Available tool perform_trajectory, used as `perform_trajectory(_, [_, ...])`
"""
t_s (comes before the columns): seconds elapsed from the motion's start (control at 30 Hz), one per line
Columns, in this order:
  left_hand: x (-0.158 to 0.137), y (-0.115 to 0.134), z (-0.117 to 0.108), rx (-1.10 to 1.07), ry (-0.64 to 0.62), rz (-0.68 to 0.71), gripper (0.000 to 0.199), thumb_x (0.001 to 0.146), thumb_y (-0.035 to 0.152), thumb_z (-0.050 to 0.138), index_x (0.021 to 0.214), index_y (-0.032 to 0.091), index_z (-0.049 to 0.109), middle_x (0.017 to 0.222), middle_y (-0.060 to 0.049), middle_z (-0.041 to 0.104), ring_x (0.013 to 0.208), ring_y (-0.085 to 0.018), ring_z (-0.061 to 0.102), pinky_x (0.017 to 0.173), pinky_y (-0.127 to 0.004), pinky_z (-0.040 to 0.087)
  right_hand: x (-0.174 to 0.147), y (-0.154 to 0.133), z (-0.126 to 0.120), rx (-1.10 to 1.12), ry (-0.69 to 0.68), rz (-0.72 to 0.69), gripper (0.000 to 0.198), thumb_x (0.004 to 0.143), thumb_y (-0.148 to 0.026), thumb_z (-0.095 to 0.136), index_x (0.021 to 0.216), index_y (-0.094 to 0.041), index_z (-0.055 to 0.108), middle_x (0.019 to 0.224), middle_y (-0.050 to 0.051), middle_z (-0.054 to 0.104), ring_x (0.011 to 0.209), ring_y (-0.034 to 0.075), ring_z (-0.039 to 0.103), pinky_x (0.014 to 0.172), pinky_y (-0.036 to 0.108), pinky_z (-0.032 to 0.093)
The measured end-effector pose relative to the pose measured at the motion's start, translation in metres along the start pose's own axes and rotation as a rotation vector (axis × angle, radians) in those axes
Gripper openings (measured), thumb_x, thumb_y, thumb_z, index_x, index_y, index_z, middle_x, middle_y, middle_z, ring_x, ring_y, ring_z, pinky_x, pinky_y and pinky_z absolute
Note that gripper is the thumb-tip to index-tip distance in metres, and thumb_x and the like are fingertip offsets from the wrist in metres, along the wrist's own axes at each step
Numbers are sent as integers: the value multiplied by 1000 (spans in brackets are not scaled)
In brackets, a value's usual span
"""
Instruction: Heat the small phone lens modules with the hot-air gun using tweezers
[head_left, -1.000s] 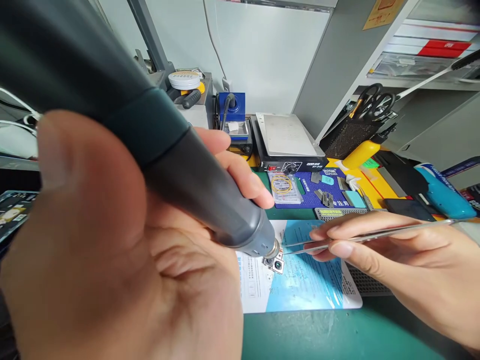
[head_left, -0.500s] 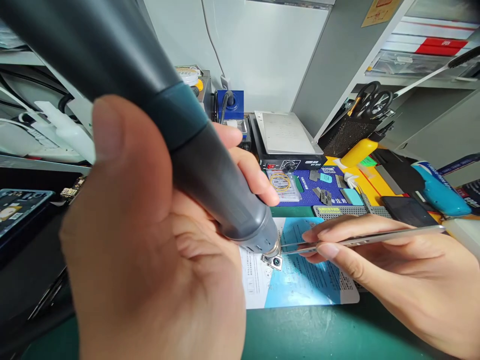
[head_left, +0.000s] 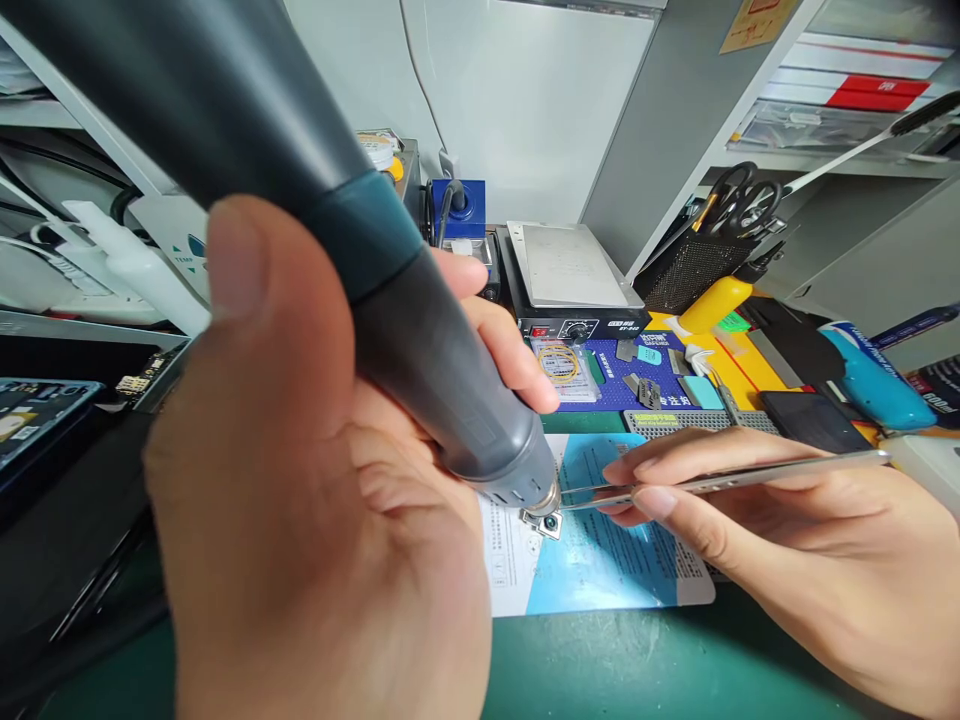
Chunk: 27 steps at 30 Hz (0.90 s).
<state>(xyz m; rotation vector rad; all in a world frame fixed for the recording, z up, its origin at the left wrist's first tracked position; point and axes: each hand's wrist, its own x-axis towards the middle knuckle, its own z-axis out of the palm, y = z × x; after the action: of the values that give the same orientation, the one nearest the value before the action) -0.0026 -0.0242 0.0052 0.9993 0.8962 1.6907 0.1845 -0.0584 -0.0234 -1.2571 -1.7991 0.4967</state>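
My left hand [head_left: 322,520] is wrapped round a dark grey hot air gun [head_left: 457,370] with a teal band, tilted down to the right. Its metal nozzle sits right over a small camera module [head_left: 551,525], which is partly covered by it. That module lies on a blue and white printed card [head_left: 600,575]. From the right, my right hand [head_left: 757,520] pinches a pair of metal tweezers [head_left: 787,468]. The tweezer tips reach the nozzle's edge beside the module; whether they touch it is hidden.
Behind the card is a heating plate [head_left: 577,280] with a red switch. Blades and small pads lie on a purple mat [head_left: 615,375]. At the right stand a black mesh holder [head_left: 690,265] with scissors, a yellow bottle [head_left: 716,303] and a blue tube [head_left: 885,380]. A phone-like device [head_left: 45,420] is at left.
The hot air gun and my left hand have shifted very slightly to the right in view. The tweezers stay in place by the nozzle, still gripped.
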Motion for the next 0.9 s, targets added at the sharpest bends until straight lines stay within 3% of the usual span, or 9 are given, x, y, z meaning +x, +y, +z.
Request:
perform_trajectory(0.3, [-5,-9,-7,-54,-85,37,48,93,65,46,100,19,60,83,-8,58,83,-30,63,93,-55,57,-3,-2,0,-16,-8,35,19,88,-33,75,73,-26,82,80,1,80,71,18,79,61,17,66])
perform_trajectory(0.53, [5,0,1,-59,-32,-80,40,87,63,58,86,23,55,71,-4,55,71,-27,61,66,-47,54,0,-5,-1,-55,-47,29,22,88,-30,73,67,-24,80,76,0,79,69,18,79,59,15,65])
perform_trajectory(0.73, [4,0,4,-67,9,-140,32,77,54,71,78,27,55,74,-5,56,74,-29,57,73,-51,51,0,-9,-2,-141,-89,-45,41,89,-29,72,48,-23,71,74,1,79,71,19,80,61,17,65])
perform_trajectory(0.9, [5,1,4,-85,3,-118,37,76,60,69,76,26,53,78,-7,53,73,-29,56,67,-52,51,3,-15,-2,-142,-85,-84,36,87,-27,73,51,-27,72,76,-1,80,69,17,79,62,15,65])
